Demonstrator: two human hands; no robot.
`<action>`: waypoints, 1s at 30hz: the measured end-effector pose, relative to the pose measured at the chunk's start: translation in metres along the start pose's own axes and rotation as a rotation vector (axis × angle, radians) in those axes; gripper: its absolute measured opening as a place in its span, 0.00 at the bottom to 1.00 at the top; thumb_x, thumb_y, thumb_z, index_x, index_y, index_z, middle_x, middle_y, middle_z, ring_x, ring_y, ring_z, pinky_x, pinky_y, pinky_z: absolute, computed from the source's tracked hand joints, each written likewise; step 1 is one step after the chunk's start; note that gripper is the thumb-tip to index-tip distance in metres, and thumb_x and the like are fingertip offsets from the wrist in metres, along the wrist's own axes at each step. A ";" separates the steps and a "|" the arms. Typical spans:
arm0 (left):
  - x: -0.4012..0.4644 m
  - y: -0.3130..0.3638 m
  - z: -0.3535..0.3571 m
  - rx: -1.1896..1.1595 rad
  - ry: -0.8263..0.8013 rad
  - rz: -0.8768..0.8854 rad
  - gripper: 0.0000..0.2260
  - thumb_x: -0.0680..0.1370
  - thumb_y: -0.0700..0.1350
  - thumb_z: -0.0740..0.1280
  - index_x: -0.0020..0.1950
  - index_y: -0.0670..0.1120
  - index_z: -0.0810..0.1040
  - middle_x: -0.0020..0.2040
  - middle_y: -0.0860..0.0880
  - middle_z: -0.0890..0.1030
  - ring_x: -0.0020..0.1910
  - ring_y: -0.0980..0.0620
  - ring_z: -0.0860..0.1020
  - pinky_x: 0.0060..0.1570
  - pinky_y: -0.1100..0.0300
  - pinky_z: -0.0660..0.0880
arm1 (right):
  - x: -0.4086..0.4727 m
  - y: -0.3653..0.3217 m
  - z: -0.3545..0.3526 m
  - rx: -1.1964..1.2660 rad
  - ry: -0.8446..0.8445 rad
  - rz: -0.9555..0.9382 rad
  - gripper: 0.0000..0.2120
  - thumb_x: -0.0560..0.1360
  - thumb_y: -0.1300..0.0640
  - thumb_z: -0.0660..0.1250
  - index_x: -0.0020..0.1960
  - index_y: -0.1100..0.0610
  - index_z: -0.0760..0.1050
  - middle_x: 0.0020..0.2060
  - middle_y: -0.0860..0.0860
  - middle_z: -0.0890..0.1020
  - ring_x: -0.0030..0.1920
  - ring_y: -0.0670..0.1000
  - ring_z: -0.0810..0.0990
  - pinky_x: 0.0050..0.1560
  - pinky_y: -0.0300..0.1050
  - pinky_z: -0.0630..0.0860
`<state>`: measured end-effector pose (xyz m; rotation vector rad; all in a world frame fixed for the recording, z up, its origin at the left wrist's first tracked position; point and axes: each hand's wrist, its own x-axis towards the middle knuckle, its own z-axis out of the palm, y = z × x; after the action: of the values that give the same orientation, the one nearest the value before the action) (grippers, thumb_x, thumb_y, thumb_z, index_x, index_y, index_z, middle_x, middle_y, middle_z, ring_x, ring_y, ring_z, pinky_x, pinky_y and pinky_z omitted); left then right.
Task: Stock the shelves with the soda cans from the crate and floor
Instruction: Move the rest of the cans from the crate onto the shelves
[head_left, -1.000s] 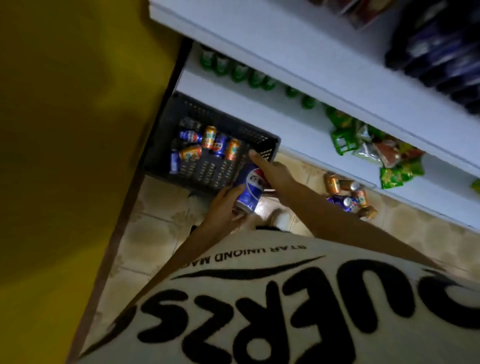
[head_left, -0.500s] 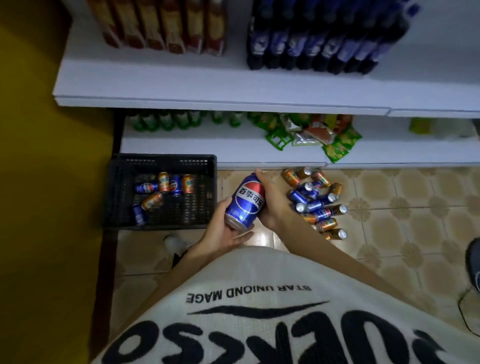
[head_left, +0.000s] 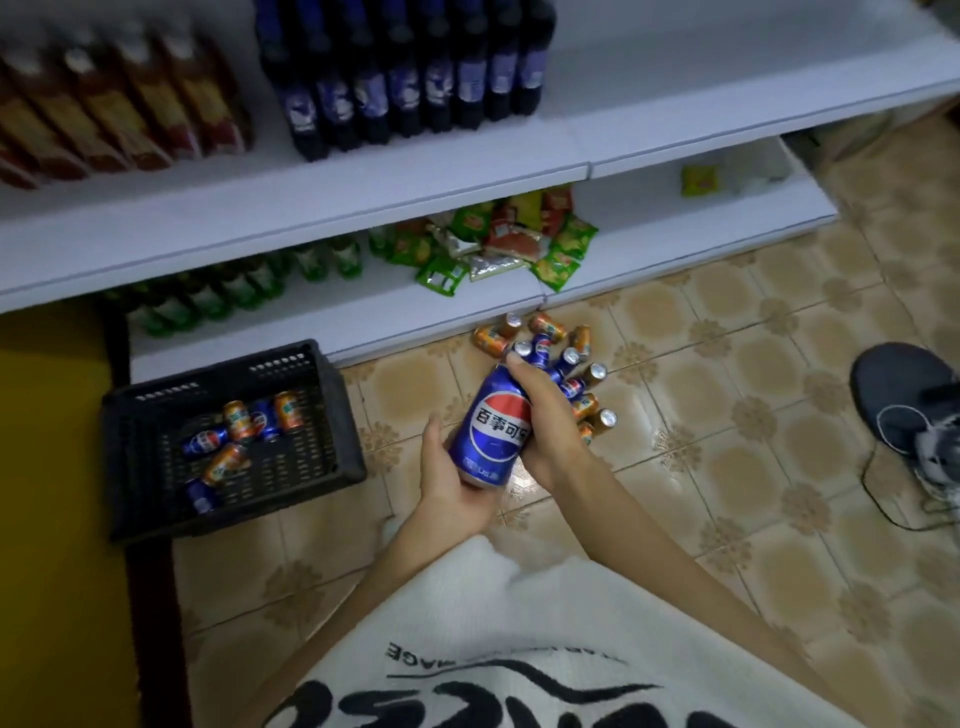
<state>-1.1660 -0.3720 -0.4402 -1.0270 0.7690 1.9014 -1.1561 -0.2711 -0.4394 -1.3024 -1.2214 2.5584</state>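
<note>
Plainly, blue Pepsi can (head_left: 492, 429) marked "百事可乐", between both hands.

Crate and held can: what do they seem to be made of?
Crate: likely moulded plastic, matt black, judging by its perforated lattice walls and floor. Blue can: apparently metal with a glossy printed coat; it shows a soft sheen and a silvery base rim, held by both the left hand and right hand.

The crate (head_left: 228, 441) with cans inside sits on the floor left of the loose can pile (head_left: 561, 364), both before the lowest shelf (head_left: 363, 317).

Head view, steeply down, shelves ahead
</note>
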 end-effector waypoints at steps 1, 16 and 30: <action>-0.001 0.001 0.008 -0.027 -0.005 0.045 0.24 0.79 0.60 0.57 0.58 0.41 0.77 0.45 0.40 0.84 0.47 0.43 0.80 0.45 0.52 0.76 | -0.004 -0.006 0.005 -0.014 0.009 -0.049 0.19 0.70 0.50 0.74 0.57 0.57 0.75 0.44 0.54 0.82 0.43 0.53 0.81 0.45 0.47 0.79; -0.112 0.053 0.165 -0.089 -0.380 0.347 0.24 0.74 0.59 0.59 0.57 0.41 0.79 0.52 0.39 0.82 0.50 0.41 0.79 0.49 0.53 0.77 | -0.100 -0.183 0.078 -0.125 -0.358 -0.731 0.31 0.66 0.36 0.67 0.64 0.50 0.73 0.58 0.51 0.81 0.56 0.50 0.81 0.55 0.47 0.77; -0.166 0.102 0.293 -0.225 -0.762 0.460 0.30 0.75 0.62 0.57 0.40 0.39 0.85 0.46 0.38 0.84 0.52 0.41 0.80 0.62 0.48 0.72 | -0.120 -0.320 0.130 -0.378 -0.464 -1.168 0.22 0.70 0.49 0.68 0.63 0.54 0.74 0.50 0.48 0.84 0.50 0.45 0.83 0.45 0.37 0.78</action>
<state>-1.3075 -0.2484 -0.1423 -0.1744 0.3539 2.5668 -1.2665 -0.1730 -0.1048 0.1518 -1.8177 1.7686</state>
